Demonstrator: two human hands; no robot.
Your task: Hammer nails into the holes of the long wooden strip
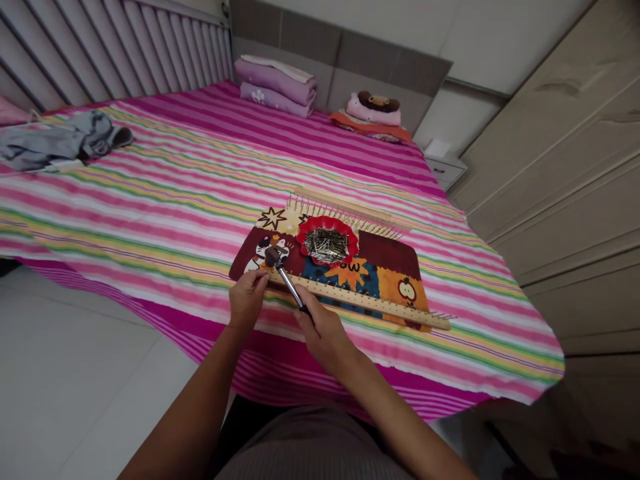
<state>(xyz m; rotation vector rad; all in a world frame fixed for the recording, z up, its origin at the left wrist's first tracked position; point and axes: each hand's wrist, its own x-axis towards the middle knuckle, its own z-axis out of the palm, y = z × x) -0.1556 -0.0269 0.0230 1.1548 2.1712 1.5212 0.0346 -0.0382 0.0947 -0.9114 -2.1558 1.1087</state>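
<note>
My right hand (324, 330) is wrapped around the handle of a hammer (290, 285). The hammer's dark head sits over the left end of a wooden strip (357, 296) dotted with rows of small holes. Close by, my left hand (247, 297) pinches finger and thumb together at that same end; what is between them is too small to make out. Several nails stick out at the strip's right end. Behind the strip, a red scalloped bowl (354, 256) holds a heap of nails (326, 247). Farther back lies a second wooden strip (345, 205) with a long row of nails.
A patterned mat (390, 250) lies under the bowl and the front strip, on a bed with a striped sheet (165, 193). Grey clothing (65, 140) is at the left. Folded purple bedding (277, 87) and a pink stack (373, 112) rest by the headboard (320, 47).
</note>
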